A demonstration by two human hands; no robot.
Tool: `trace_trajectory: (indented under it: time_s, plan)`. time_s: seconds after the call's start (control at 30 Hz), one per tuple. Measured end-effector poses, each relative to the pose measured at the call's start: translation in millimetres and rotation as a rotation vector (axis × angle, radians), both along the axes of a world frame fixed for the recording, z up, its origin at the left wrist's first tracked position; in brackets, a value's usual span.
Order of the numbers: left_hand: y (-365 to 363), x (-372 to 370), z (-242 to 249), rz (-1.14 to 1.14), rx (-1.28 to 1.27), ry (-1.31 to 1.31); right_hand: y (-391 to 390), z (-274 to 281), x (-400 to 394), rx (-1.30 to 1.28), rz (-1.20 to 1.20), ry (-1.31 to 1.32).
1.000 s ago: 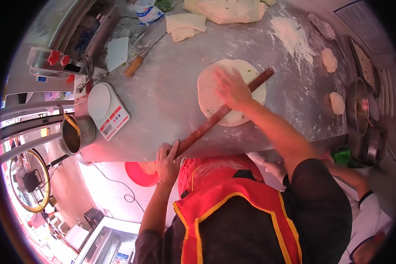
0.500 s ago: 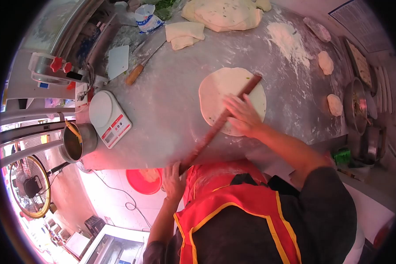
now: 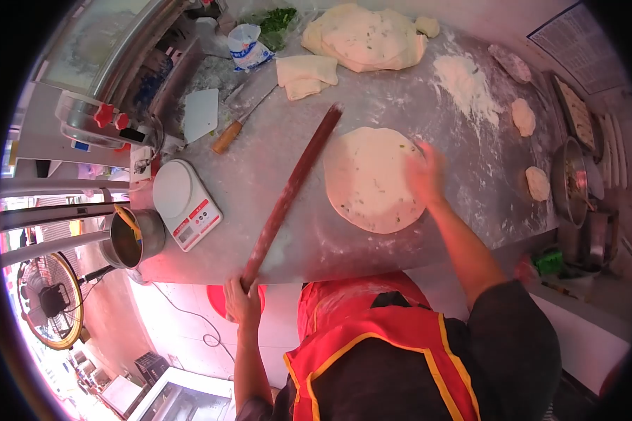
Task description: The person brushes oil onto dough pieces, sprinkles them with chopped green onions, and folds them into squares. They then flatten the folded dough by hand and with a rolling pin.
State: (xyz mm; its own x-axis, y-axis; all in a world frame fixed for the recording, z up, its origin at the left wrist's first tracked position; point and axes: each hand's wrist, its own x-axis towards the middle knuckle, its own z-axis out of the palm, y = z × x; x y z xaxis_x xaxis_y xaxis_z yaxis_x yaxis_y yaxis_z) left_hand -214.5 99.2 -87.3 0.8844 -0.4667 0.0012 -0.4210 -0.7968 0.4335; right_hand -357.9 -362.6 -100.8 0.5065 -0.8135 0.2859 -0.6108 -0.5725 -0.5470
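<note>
A long dark-red rolling pin [image 3: 293,189] lies slantwise over the worktop, left of a flat round sheet of dough [image 3: 372,179]. My left hand [image 3: 241,300] is closed around the pin's near end, at the front edge of the table. Small green flecks show in the pale dough. At the sheet's right edge is my right hand [image 3: 426,170], overlapping the rim; its fingers are smeared by motion.
Left on the metal worktop [image 3: 246,168] stand a white scale [image 3: 175,189], a white scraper [image 3: 201,114] and a wooden-handled tool [image 3: 227,137]. A large dough mass [image 3: 365,38], a folded dough piece [image 3: 307,74] and a flour heap [image 3: 463,81] lie behind. Dough lumps [image 3: 523,118] sit right.
The rolling pin has come off the dough to the left, still in my left hand. My right hand has left the pin and moved to the dough's right edge.
</note>
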Motion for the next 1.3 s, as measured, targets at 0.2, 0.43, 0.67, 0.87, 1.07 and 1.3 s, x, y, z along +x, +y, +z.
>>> trace_trajectory:
  time_s: [0.2,0.43,0.67,0.87,1.07,1.3]
  plan:
    - [22.5,-34.0,-2.8,0.259,0.087,0.001,-13.1,-10.3,-63.2,0.498,-0.263,0.110]
    - [-91.2,-10.3,19.3,0.136,-0.147,-0.081,-23.0,-19.0,-32.7,0.357,0.060,0.060]
    - [-264.0,-25.3,21.0,0.138,-1.083,1.240,129.5,77.9,28.7,0.301,1.025,-0.077]
    - [-325.5,-0.7,173.0,-0.189,0.106,0.079,61.3,91.6,-45.2,0.469,0.683,0.047]
    - [-446.5,82.0,209.4,-0.139,-1.077,0.106,-52.2,54.4,-116.7,0.445,0.216,-0.071]
    - [-563.3,198.4,39.3,-0.168,-0.670,-0.113,-209.9,-23.4,-90.8,0.199,-0.177,-0.121]
